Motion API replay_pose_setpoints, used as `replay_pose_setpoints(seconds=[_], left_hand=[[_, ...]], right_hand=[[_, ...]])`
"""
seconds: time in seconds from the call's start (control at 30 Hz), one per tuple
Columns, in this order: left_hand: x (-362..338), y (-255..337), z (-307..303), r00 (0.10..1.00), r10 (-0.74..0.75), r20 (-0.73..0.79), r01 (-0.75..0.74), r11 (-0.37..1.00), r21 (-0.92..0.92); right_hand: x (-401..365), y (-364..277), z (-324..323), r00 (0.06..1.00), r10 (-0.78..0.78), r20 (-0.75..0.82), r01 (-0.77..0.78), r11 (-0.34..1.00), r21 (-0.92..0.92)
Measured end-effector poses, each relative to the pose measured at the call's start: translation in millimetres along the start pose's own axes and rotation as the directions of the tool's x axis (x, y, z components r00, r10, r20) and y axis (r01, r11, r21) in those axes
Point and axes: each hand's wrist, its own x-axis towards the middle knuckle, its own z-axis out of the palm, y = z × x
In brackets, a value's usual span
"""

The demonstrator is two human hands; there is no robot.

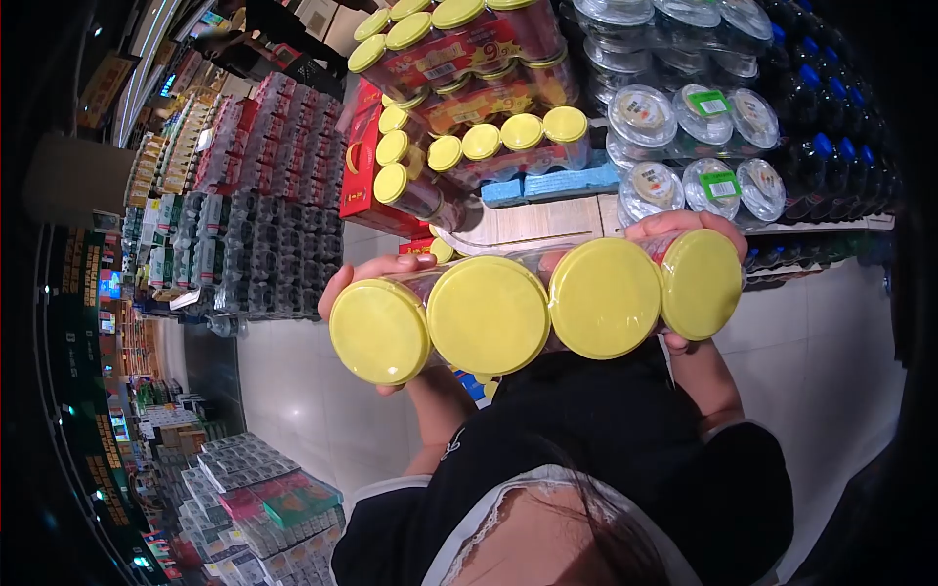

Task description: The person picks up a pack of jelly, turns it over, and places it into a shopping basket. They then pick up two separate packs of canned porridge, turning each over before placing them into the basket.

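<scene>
The pack point(535, 311) was a row of four round jars, bound together by clear film that caught the light in small glints. Every jar wore a flat, plain yellow lid point(606, 298), all four in place and turned toward the camera. Reddish sides showed in slivers behind the lids. It hung in the air, gripped at its ends between the left hand point(376, 268) and right hand point(692, 224), the right end slightly higher in view.

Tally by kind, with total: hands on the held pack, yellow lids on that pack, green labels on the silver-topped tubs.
Hands (left hand, right hand) on the held pack: 2
Yellow lids on it: 4
Green labels on the silver-topped tubs: 2
Total: 8
</scene>
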Motion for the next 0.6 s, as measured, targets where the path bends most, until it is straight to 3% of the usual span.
replay_pose_setpoints(seconds=[0.1, 0.2, 0.27, 0.3, 0.33, 0.37, 0.43, 0.47, 0.6], left_hand=[[1, 1, -5, 0.999, -0.03, 0.012, 0.03, 0.998, 0.051], [7, 3, -2, 0.998, -0.061, -0.009, 0.061, 0.992, 0.107], [14, 7, 4, 0.965, -0.169, -0.201, 0.241, 0.876, 0.418], [20, 16, 9, 0.916, -0.325, -0.233, 0.399, 0.788, 0.468], [24, 10, -7, 0.905, -0.381, -0.19, 0.426, 0.793, 0.436], [24, 12, -4, 0.862, -0.468, -0.196, 0.507, 0.769, 0.39], [24, 17, -1, 0.766, -0.616, -0.184, 0.641, 0.709, 0.295], [22, 13, -4, 0.788, -0.597, -0.149, 0.598, 0.687, 0.412], [17, 9, -5, 0.754, -0.636, -0.165, 0.639, 0.652, 0.409]], right_hand=[[2, -6, -3, 0.997, 0.036, 0.071, -0.027, 0.992, -0.119], [5, -13, 2, 0.998, 0.059, 0.034, -0.053, 0.987, -0.153], [13, -19, 9, 0.972, 0.222, -0.082, -0.228, 0.971, -0.067], [22, -23, 11, 0.942, 0.303, -0.143, -0.32, 0.941, -0.114], [29, -25, 13, 0.902, 0.378, -0.206, -0.412, 0.898, -0.155], [33, -21, 11, 0.817, 0.558, -0.148, -0.57, 0.82, -0.052], [28, -3, 3, 0.685, 0.717, -0.132, -0.722, 0.692, 0.013], [24, 6, 0, 0.636, 0.761, -0.125, -0.762, 0.645, 0.051], [21, 15, 0, 0.645, 0.755, -0.117, -0.752, 0.655, 0.075]])
